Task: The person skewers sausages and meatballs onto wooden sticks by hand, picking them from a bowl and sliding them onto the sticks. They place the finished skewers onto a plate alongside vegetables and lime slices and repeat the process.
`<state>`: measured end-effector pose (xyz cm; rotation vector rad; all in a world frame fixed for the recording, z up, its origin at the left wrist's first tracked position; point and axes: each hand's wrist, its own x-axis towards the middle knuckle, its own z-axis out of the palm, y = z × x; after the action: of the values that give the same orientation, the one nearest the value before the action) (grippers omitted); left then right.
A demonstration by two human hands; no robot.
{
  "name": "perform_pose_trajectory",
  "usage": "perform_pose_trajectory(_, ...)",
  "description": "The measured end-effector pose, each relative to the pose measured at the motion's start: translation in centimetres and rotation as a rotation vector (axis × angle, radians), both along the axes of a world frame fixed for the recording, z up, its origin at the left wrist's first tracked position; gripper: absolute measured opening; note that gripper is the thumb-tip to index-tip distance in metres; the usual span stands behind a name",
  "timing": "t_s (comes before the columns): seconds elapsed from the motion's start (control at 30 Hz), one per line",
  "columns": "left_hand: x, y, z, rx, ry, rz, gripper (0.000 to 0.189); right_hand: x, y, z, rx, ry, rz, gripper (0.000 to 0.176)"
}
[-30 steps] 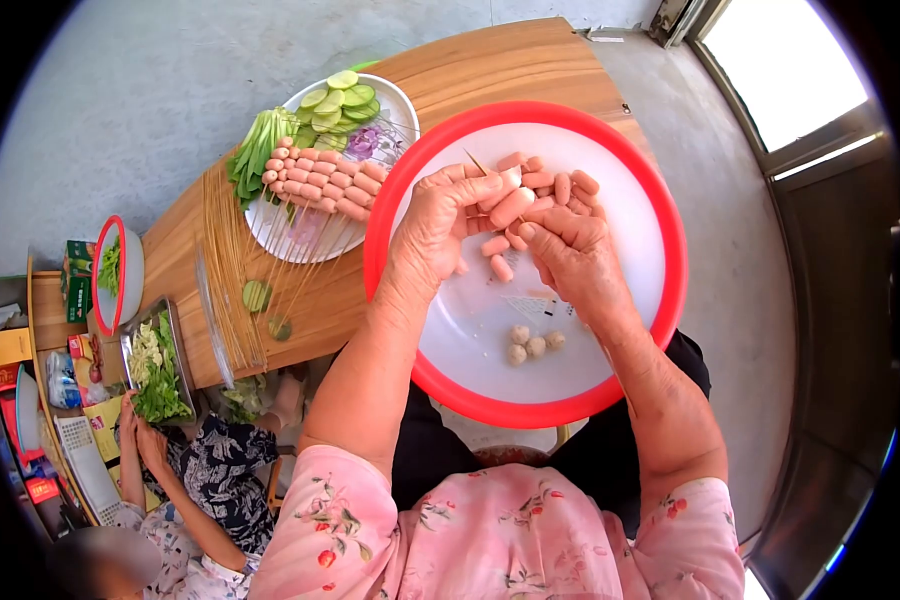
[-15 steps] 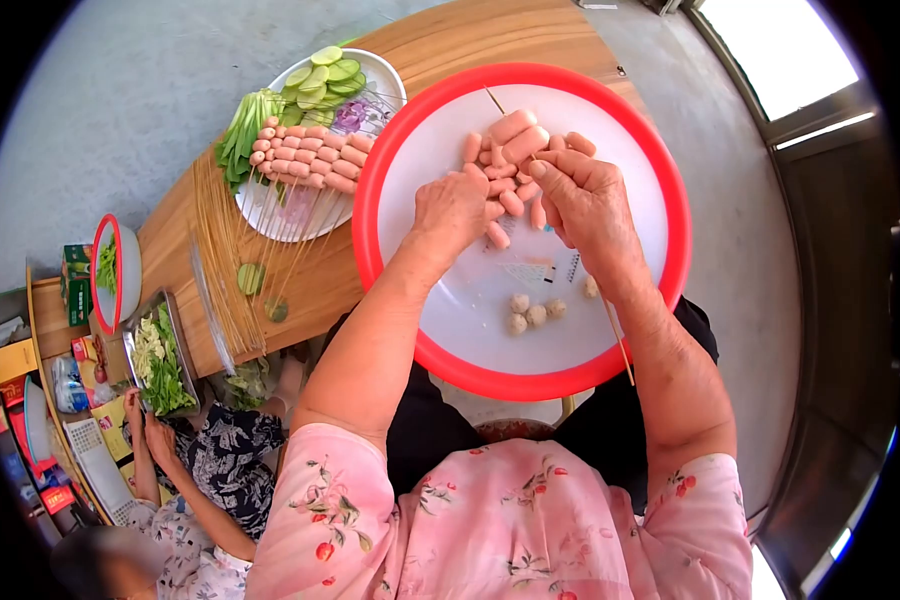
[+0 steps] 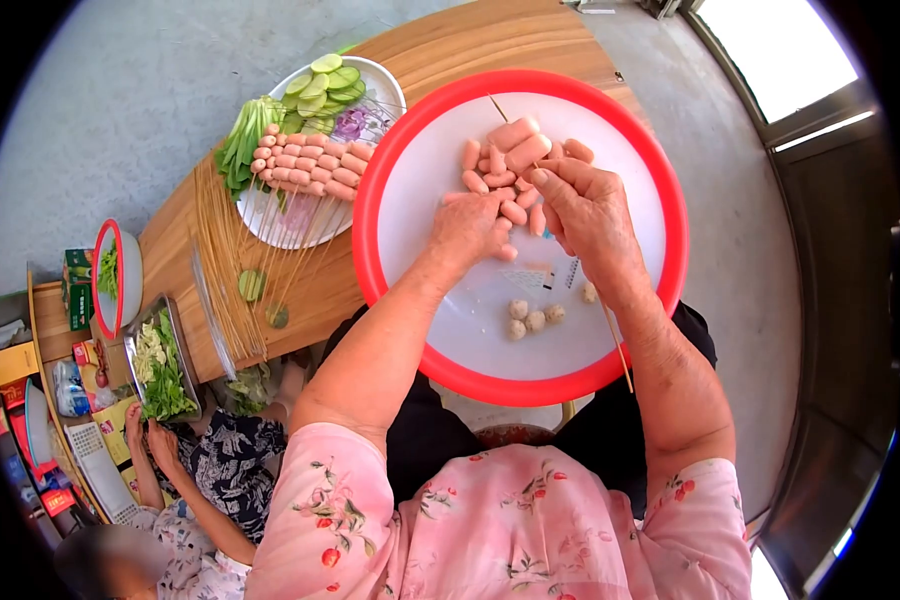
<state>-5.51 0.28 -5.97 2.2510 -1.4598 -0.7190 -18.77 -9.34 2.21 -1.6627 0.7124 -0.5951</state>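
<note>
In the head view my right hand [image 3: 595, 210] grips a bamboo skewer [image 3: 617, 345] between thumb and fingers. Two small pink sausages [image 3: 528, 152] are threaded on its upper part, with the pointed tip showing beyond them. My left hand [image 3: 467, 230] is low over the loose sausages [image 3: 500, 181], thumb and fingers apart and touching the pile; its fingertips are partly hidden. The pile lies in a white basin with a red rim [image 3: 369, 230] on my lap. Several pale meatballs [image 3: 535, 320] sit in the basin's near part.
On the wooden table [image 3: 450, 45] to the left, an oval plate [image 3: 388, 80] holds finished sausage skewers [image 3: 310, 165], cucumber slices and greens. Bare skewers [image 3: 232, 260] lie beside it. Another person's hands [image 3: 150, 435] are near a tray of leafy greens [image 3: 160, 365].
My left hand has moved down slightly and its fingers have spread over the loose sausages. The right hand holds the skewer nearly still, the two sausages a little lower.
</note>
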Motion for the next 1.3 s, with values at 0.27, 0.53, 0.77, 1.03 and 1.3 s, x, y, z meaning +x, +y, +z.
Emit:
perform_pose_trajectory(0.27,2.1,-1.0,4.8,0.182,0.311,0.332,0.027,-0.3,-0.1,0.4,0.081,-0.014,-0.007,0.013)
perform_pose_trajectory(0.53,5.1,0.3,5.9,-0.512,1.262,0.752,0.026,-0.9,0.3,1.0,0.158,0.102,0.169,0.013)
perform_pose_trajectory(0.77,5.7,0.4,5.8,-0.485,1.363,0.722,0.024,-0.6,1.0,0.8,0.052,0.097,0.180,0.015)
perform_pose_trajectory(1.03,6.1,0.6,5.4,-0.519,1.480,0.713,0.027,-0.6,1.0,1.0,-0.059,0.140,0.225,0.015)
perform_pose_trajectory(1.3,5.8,0.5,5.8,-0.492,1.477,0.683,0.029,-0.7,1.0,1.4,0.037,0.152,0.233,0.016)
